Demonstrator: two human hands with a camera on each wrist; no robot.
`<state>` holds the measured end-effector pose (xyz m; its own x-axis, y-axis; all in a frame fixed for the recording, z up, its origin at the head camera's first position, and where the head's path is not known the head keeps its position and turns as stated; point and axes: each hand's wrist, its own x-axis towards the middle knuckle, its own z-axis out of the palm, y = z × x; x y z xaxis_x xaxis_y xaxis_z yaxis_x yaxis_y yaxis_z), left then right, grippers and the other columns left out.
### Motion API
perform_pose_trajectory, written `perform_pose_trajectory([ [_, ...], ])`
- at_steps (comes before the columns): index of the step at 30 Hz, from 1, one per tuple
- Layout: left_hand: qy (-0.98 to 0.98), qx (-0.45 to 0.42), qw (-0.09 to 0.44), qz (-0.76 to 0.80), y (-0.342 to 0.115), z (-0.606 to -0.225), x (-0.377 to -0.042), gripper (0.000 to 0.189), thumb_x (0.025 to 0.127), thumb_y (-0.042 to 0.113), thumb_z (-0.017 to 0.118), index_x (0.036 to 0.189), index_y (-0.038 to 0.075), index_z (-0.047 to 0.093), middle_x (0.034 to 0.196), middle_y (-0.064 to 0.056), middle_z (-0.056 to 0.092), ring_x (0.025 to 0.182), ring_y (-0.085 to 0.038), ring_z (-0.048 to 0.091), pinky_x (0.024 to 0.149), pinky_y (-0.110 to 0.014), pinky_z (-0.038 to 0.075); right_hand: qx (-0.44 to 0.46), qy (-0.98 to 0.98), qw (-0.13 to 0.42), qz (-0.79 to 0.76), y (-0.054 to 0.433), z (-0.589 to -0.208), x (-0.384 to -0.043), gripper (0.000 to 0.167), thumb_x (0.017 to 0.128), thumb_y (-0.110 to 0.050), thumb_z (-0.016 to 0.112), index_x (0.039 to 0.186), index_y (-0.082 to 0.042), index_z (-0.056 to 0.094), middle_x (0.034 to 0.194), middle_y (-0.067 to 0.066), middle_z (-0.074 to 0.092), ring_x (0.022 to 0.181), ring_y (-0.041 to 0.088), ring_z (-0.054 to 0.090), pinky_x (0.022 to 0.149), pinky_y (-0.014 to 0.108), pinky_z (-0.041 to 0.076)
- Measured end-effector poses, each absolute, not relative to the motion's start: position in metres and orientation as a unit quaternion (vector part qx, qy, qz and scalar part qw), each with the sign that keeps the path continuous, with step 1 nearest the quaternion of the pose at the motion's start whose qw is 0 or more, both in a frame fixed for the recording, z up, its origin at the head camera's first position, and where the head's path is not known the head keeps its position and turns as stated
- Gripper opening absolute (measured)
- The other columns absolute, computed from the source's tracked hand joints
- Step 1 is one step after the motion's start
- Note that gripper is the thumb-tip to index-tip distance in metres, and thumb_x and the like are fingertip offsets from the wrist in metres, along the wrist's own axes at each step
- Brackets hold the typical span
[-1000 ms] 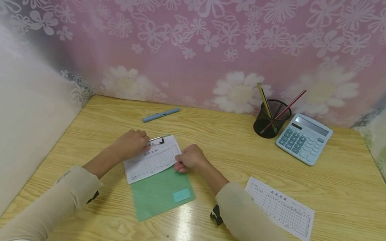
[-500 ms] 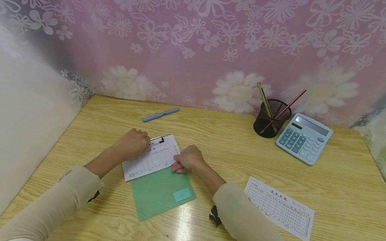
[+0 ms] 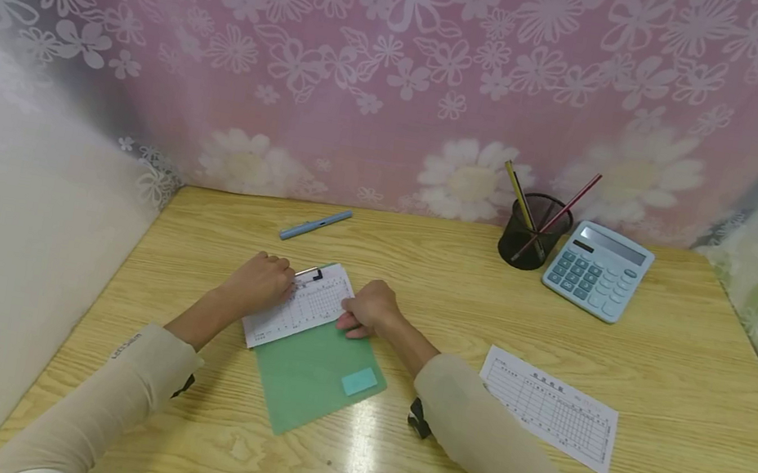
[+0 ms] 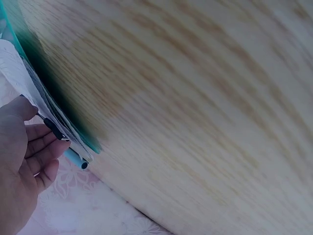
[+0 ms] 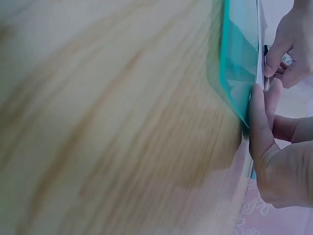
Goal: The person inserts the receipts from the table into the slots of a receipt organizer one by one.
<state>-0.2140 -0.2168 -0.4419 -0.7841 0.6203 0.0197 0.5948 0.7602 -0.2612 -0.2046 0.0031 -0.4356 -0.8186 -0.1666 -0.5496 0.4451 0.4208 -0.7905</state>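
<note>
Head view: over the far end of the green folder (image 3: 310,391), the left hand (image 3: 260,284) pinches the clip (image 3: 318,276) and the right hand (image 3: 371,310) pinches the paper slips (image 3: 307,314), apparently mid-clipping, likely needing aligned edges next.

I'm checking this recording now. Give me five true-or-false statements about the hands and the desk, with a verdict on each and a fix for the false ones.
1. The left hand is at the clip. True.
2. The right hand rests on the calculator. False: it is at the edge of the clipped papers.
3. The blue pen stands in the pen cup. False: it lies on the table.
4. The loose sheet lies apart from the green folder. True.
5. The papers cover the folder's light blue label. False: it shows uncovered.
</note>
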Motion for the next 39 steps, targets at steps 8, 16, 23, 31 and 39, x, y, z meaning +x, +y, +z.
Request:
perform_pose_trajectory([
  [8, -0.935, -0.328, 0.061, 0.120, -0.217, -0.441, -0.213, 0.022, 0.092, 0.022, 0.060, 0.088, 0.001, 0.068, 0.085, -0.010, 0.067, 0.077, -0.024, 0.063, 0.068, -0.037, 0.049, 0.093, 0.798, 0.280, -0.526, -0.001, -0.436, -0.208, 0.014, 0.092, -0.008, 0.060, 0.090, 0.005, 0.060, 0.068, 0.014, 0.070, 0.054, 0.015, 0.068, 0.056, 0.029, 0.057],
  [16, -0.933, -0.331, 0.069, 0.123, -0.218, -0.443, -0.213, 0.022, 0.092, 0.022, 0.060, 0.087, 0.002, 0.068, 0.081, -0.008, 0.066, 0.074, -0.023, 0.062, 0.066, -0.036, 0.047, 0.098, 0.806, 0.280, -0.512, -0.004, -0.436, -0.211, 0.016, 0.091, -0.009, 0.061, 0.082, 0.004, 0.060, 0.065, 0.014, 0.070, 0.052, 0.015, 0.067, 0.054, 0.029, 0.057],
  [23, -0.933, -0.329, 0.064, 0.130, -0.216, -0.442, -0.213, 0.023, 0.092, 0.023, 0.060, 0.087, 0.002, 0.068, 0.083, -0.009, 0.066, 0.076, -0.023, 0.063, 0.067, -0.036, 0.048, 0.104, 0.814, 0.278, -0.499, -0.006, -0.438, -0.216, 0.019, 0.092, -0.010, 0.061, 0.080, 0.005, 0.063, 0.062, 0.012, 0.068, 0.049, 0.014, 0.065, 0.052, 0.029, 0.056],
  [31, -0.931, -0.331, 0.071, 0.134, -0.217, -0.444, -0.213, 0.023, 0.092, 0.022, 0.059, 0.088, 0.002, 0.068, 0.082, -0.009, 0.066, 0.073, -0.023, 0.061, 0.066, -0.036, 0.047, 0.106, 0.816, 0.280, -0.495, -0.008, -0.439, -0.218, 0.020, 0.091, -0.011, 0.061, 0.079, 0.005, 0.063, 0.063, 0.013, 0.069, 0.047, 0.014, 0.065, 0.051, 0.029, 0.056],
  [39, -0.937, -0.319, 0.061, 0.126, -0.217, -0.444, -0.214, 0.023, 0.091, 0.024, 0.061, 0.087, 0.002, 0.068, 0.081, -0.008, 0.066, 0.072, -0.022, 0.061, 0.067, -0.037, 0.049, 0.102, 0.810, 0.281, -0.504, -0.007, -0.438, -0.217, 0.022, 0.092, -0.011, 0.061, 0.077, 0.005, 0.064, 0.067, 0.015, 0.070, 0.047, 0.012, 0.065, 0.053, 0.029, 0.057],
])
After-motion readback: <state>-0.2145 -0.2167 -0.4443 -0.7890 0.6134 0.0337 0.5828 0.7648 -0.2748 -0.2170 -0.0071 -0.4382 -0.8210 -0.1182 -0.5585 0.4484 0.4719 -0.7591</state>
